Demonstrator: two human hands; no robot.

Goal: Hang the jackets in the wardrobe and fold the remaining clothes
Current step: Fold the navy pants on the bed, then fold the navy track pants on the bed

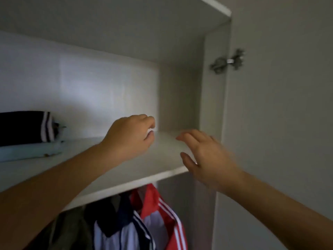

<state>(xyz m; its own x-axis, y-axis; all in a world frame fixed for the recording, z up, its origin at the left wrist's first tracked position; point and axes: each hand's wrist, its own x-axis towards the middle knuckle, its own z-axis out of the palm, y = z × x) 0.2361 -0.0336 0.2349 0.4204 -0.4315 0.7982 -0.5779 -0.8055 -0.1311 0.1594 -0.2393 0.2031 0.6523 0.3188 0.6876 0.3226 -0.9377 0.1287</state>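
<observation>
I face the open wardrobe's upper shelf (137, 170). My left hand (129, 136) hovers over the middle of the shelf with its fingers curled in and nothing in them. Over the shelf's front right corner, my right hand (205, 157) has its fingers spread and holds nothing. At the shelf's left end lies a folded dark navy garment with white stripes (23, 127) on top of a folded light blue one (30, 150). Below the shelf hang a red jacket with white stripes (162, 210), a white and navy jacket (122, 228) and an olive one (72, 230).
The wardrobe's right side panel (212, 105) stands close to my right hand. Its open door (279, 123) swings out on the right, held by a metal hinge (228, 61). The white back wall (90, 87) closes the shelf compartment behind.
</observation>
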